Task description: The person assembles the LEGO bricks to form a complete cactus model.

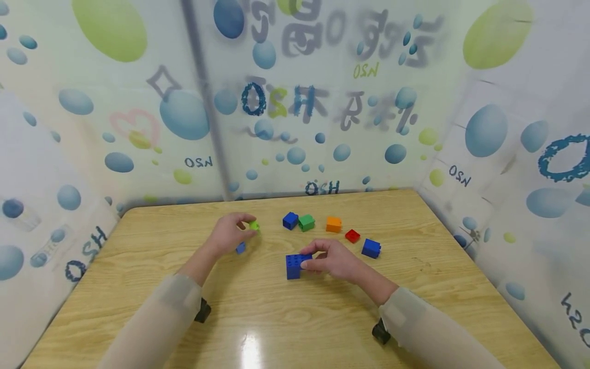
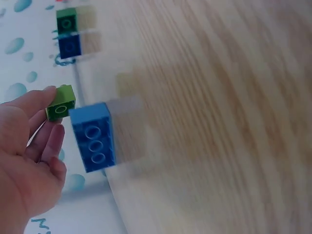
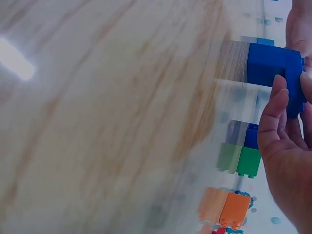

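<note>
My left hand [image 1: 228,233] pinches a lime green toy brick [image 2: 61,102] between thumb and fingers, its hollow underside facing the left wrist camera. Just below that hand in the head view, a light blue brick [image 1: 240,247] lies on its side on the table; the left wrist view shows its row of underside rings. Near the middle of the table, my right hand [image 1: 329,259] grips a dark blue brick [image 3: 293,83] at the top of a blue stack [image 1: 293,266]. The lower block [image 3: 265,64] of this stack sits under one end of the gripped brick.
Behind the hands on the wooden table [image 1: 295,318] stand a dark blue brick [image 1: 290,221] and a green brick [image 1: 306,222], side by side. Further right are an orange brick [image 1: 334,224], a flat red brick [image 1: 352,236] and another blue brick [image 1: 371,248]. Patterned curtains surround the table.
</note>
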### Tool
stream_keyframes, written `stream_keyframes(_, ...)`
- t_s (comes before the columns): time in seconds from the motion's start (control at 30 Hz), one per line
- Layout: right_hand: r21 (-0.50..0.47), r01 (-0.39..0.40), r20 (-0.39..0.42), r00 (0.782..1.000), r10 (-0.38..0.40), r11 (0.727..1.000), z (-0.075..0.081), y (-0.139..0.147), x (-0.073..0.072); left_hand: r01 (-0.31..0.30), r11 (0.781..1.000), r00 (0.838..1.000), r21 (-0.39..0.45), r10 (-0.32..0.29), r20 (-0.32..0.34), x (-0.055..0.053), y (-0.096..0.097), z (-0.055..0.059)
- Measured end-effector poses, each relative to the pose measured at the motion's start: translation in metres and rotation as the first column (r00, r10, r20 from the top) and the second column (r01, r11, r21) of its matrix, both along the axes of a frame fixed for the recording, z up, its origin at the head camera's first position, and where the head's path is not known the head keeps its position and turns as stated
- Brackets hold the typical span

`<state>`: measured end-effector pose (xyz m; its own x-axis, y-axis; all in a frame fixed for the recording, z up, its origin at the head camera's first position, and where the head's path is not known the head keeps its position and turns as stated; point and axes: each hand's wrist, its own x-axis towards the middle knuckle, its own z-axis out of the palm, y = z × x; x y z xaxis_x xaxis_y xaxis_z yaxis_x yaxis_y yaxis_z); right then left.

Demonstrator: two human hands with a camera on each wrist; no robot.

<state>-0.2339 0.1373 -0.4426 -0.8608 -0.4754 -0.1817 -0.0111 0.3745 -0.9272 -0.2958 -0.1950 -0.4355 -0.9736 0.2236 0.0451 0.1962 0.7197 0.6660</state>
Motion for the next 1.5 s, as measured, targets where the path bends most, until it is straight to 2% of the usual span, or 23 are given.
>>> stream_keyframes(0.2, -0.008, 0.000, 0.004, 1.000, 0.000, 1.000, 0.000, 0.000, -0.002, 0.032, 0.992, 0.999, 0.123, -0.029, -0.033, 0.016, 0.013, 0.011)
stream_keyframes(0.5, -0.011, 0.005, 0.010, 1.000, -0.005, 1.000, 0.000, 0.001, -0.001, 0.066, 0.979, 0.998, 0.194, -0.069, 0.010, 0.037, 0.029, 0.018)
stream_keyframes(0.93, -0.006, 0.010, 0.020, 1.000, -0.010, 1.000, 0.000, 0.000, -0.001, 0.100, 0.944, 0.985, 0.315, -0.137, 0.100, 0.061, 0.037, 0.011)
stream_keyframes(1.17, -0.006, 0.012, 0.018, 1.000, -0.012, 1.000, -0.002, -0.001, -0.001, 0.105, 0.913, 0.972, 0.395, -0.179, 0.155, 0.070, 0.042, 0.005)
stream_keyframes(1.5, -0.012, 0.003, 0.013, 1.000, -0.003, 1.000, -0.001, -0.002, -0.002, 0.162, 0.907, 0.968, 0.388, -0.222, 0.115, 0.074, 0.052, -0.002)
